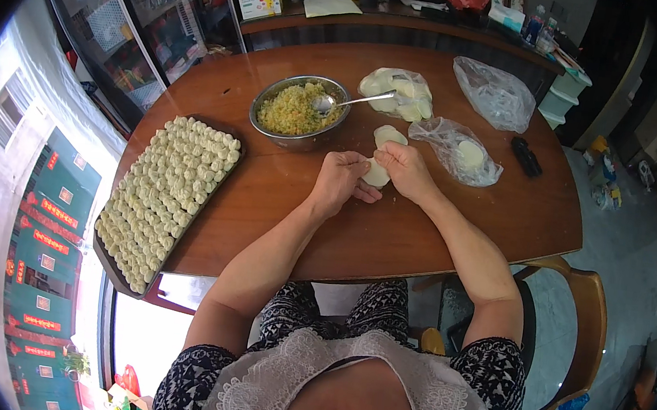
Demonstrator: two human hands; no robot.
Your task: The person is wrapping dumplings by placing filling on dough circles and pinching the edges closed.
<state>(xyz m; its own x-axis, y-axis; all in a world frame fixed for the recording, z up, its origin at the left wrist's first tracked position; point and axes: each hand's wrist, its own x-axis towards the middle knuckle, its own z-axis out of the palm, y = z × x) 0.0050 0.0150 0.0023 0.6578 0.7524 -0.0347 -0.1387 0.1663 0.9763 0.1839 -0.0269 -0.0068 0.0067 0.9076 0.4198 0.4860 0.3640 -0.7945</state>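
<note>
Wrapper (378, 176), one: pinched between the left-hand fingers (367, 194) and the right-hand fingers (385, 158), both closed on its edges. Done, apparently: dumplings (170, 188), ranked across a tray (108, 267) left of the fingers. Left to use: filling (291, 107) and bagged wrappers (406, 109) — both beyond the fingers. Beneath: brown table (294, 225); farther beyond, a cluttered sideboard (411, 26); rightward, a wooden chair (589, 328).

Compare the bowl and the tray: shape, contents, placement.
The bowl is round and silvery; the tray is dark and rectangular.
The bowl holds loose yellow-green filling and a spoon; the tray holds closely packed pale dumplings.
The bowl stands beyond the hands; the tray lies at the person's left.
Both hold food.
</note>
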